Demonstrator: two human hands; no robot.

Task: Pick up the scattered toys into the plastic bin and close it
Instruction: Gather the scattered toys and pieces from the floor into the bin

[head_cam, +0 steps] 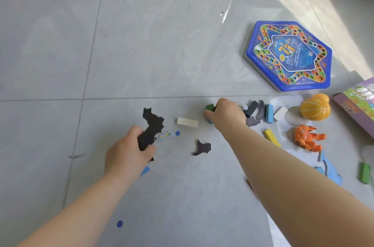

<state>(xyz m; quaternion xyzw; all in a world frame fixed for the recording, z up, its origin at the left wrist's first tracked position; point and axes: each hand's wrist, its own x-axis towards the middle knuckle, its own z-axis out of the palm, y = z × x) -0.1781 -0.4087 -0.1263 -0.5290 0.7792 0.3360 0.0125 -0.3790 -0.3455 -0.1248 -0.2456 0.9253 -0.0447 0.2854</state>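
head view: a glossy grey tiled floor [60, 44] carries the scattered toys, most of them toward its right side. the left hand [129, 151] curls its fingers round the lower end of a thin, jagged-edged dark flat piece [152, 123], which juts out past the fist; a small printed scrap [165, 135] lies just beside it. the right hand [224, 114], stretched farther out, closes its fingers on a green block [210, 107] just this side of a tile seam. between the two hands a rectangular cream wooden block [187, 122] lies flat, and nearer the person lies a smaller dark piece [202, 148] with the same ragged outline. there are two round paper-thin spots: a blue dot [177, 133] near the scrap and a second blue dot [119, 224] well apart, close to the left forearm. just right of the right hand sit a white die [245, 107], some grey flat pieces [253, 121] and a blue block [269, 113] standing on edge. farther right are a ridged orange ball [314, 110], an orange figure [306, 137], a yellow block [272, 137], light blue foam shapes [329, 167] and a second green block [365, 173]. a blue hexagonal game board [289, 56] with a star-shaped track of coloured dots lies flat toward the floor's far right. a purple-and-green cardboard box [358, 103] is cut off at the right; its inside is hidden.
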